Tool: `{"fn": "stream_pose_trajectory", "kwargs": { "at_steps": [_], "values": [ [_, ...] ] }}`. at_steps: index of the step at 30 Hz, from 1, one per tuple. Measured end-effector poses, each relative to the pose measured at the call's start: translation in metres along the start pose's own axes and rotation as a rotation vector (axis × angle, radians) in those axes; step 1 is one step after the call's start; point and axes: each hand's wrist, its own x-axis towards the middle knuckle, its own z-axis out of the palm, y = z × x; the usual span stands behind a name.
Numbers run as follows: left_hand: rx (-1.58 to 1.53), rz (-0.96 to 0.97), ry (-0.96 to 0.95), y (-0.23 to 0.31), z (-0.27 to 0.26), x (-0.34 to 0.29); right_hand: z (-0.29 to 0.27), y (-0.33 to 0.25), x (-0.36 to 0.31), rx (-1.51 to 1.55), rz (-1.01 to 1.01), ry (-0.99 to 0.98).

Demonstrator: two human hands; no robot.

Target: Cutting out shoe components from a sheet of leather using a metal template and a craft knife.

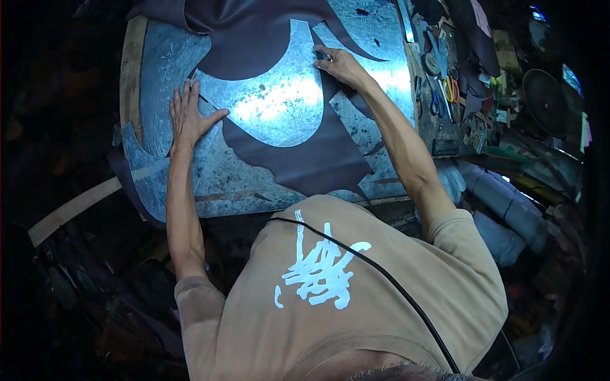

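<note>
A dark brown leather sheet (305, 159) with curved cut-outs lies on a metal-topped table (279, 105). My left hand (189, 114) is spread flat, fingers apart, on the table at the leather's left edge, pressing a thin dark strip. My right hand (340, 63) is farther back, closed around a small cutting tool (323, 56) whose tip rests on the leather near a curved cut. A larger part of the same leather (248, 32) drapes over the table's far side.
To the right stands a cluttered bench with scissors (438, 98), orange-handled tools (452, 89) and scraps. Rolled material (508, 203) lies at the lower right. A wooden plank (70, 213) juts out at the left. A black cable (381, 273) runs across my tan shirt.
</note>
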Motion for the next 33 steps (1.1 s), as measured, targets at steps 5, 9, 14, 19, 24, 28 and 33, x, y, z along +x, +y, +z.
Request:
{"fn": "stream_pose_trajectory", "kwargs": {
  "at_steps": [5, 9, 14, 19, 24, 28, 33],
  "values": [
    [-0.013, -0.015, -0.009, 0.004, 0.007, -0.006, -0.010, -0.015, 0.000, 0.297, 0.216, -0.110],
    [-0.027, -0.034, -0.034, 0.009, 0.006, -0.001, -0.011, -0.009, 0.001, 0.243, 0.157, -0.074],
    [-0.105, -0.030, 0.070, 0.005, 0.012, 0.003, -0.004, -0.003, 0.006, 0.151, 0.109, -0.009],
    [-0.222, -0.007, 0.140, -0.009, 0.008, -0.014, 0.005, 0.011, -0.006, -0.018, -0.101, 0.033],
    [-0.155, -0.024, 0.106, -0.001, 0.016, -0.008, -0.001, 0.012, -0.018, 0.055, -0.013, 0.028],
    [-0.172, -0.049, 0.118, -0.002, 0.014, -0.007, -0.005, -0.004, -0.017, 0.103, 0.119, -0.052],
    [-0.186, -0.043, 0.122, -0.003, 0.013, -0.004, -0.005, -0.005, -0.013, 0.163, 0.127, -0.063]
  ]
}}
